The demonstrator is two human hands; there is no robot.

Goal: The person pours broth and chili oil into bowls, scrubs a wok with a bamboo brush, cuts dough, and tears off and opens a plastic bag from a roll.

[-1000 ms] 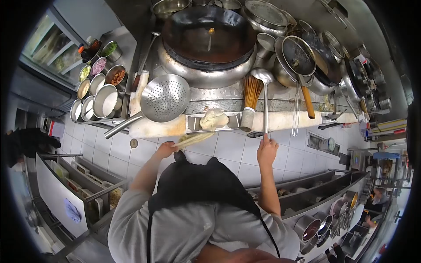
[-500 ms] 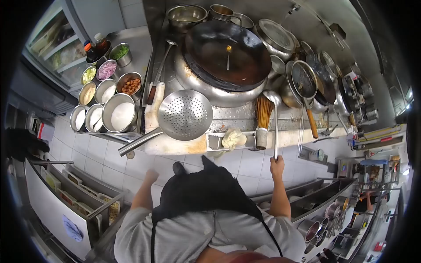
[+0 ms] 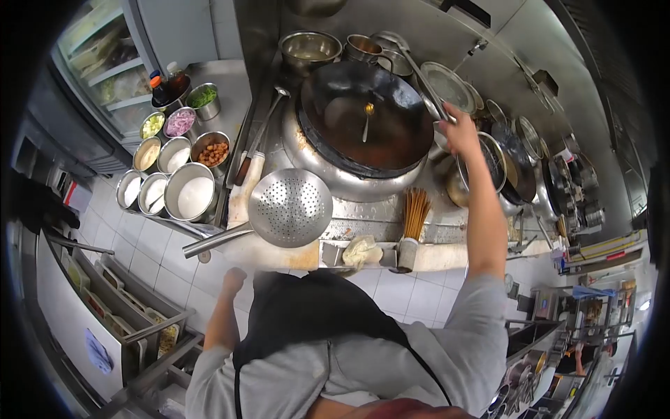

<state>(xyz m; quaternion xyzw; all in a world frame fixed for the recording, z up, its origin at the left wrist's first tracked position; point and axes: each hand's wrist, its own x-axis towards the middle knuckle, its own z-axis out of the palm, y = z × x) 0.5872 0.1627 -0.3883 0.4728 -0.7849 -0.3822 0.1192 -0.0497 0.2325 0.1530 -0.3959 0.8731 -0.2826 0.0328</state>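
The right hand (image 3: 460,133) wraps its fingers round the ladle (image 3: 427,82), bowl beyond them near a steel pot (image 3: 399,68): apparently a reaching step; lowering would call for clearing the wok (image 3: 399,140), left of those fingers. The left hand (image 3: 234,281) curls behind the skimmer (image 3: 289,208), contents impossible to tell.

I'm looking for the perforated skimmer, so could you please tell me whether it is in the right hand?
No, the right hand grips a long-handled ladle, while the perforated skimmer lies near the wok.
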